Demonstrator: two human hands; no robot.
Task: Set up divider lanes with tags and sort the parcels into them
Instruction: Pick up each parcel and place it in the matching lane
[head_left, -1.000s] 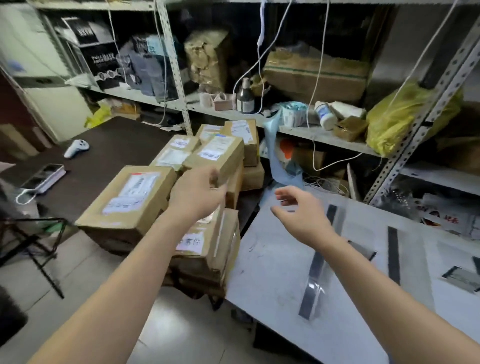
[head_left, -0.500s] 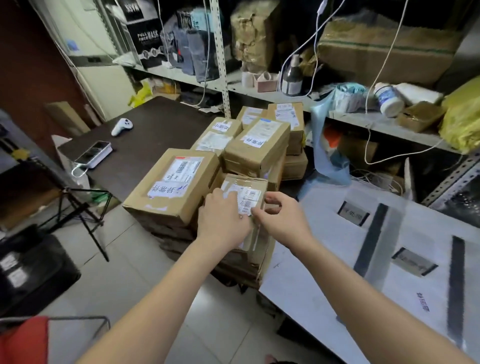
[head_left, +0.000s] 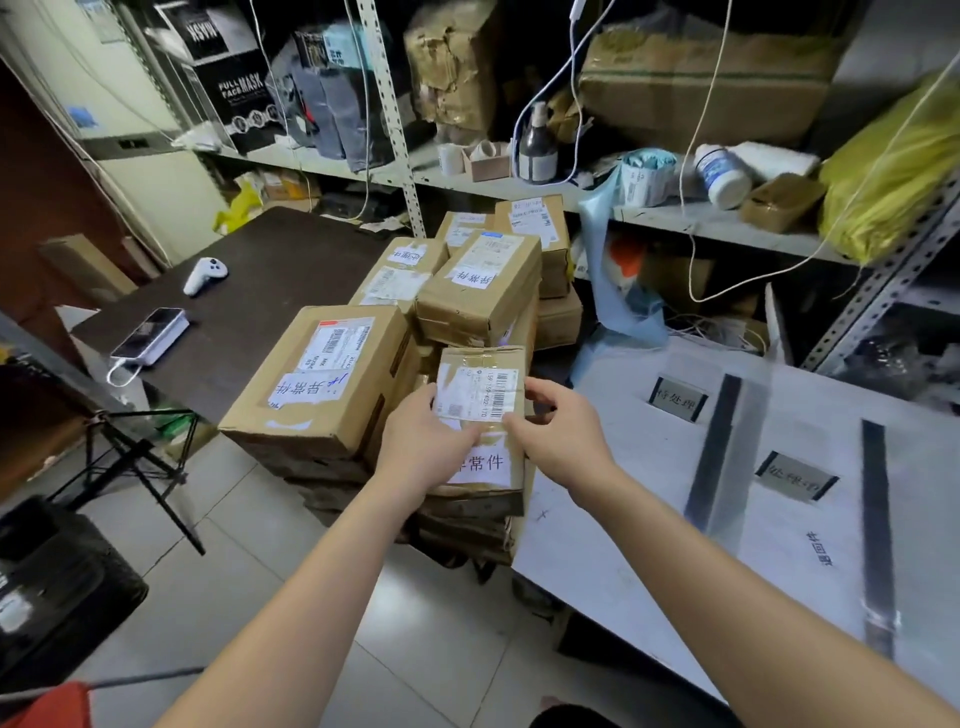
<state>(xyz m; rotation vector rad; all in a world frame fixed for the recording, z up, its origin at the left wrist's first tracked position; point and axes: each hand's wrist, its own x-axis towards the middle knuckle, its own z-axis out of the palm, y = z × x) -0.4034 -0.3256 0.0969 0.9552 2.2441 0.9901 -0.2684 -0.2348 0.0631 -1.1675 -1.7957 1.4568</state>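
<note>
A small brown parcel (head_left: 480, 395) with a barcode label and a white handwritten tag lies on top of a stack of cardboard parcels. My left hand (head_left: 421, 441) grips its left side and my right hand (head_left: 561, 431) grips its right side. A larger parcel (head_left: 322, 374) sits to its left, and several more parcels (head_left: 478, 286) are piled behind. On the white table (head_left: 597, 545) to the right lie black divider strips (head_left: 711, 447) and paper tags (head_left: 678, 397).
A dark table (head_left: 270, 296) at left holds a white controller (head_left: 205, 275) and a phone (head_left: 150, 335). Metal shelving (head_left: 395, 140) behind carries boxes, bottles, hanging cables and a yellow bag (head_left: 893, 166). A black tripod (head_left: 140, 452) stands on the tiled floor.
Both hands moved in from above the stack and closed on the small parcel. My view swung left and down toward the parcel pile.
</note>
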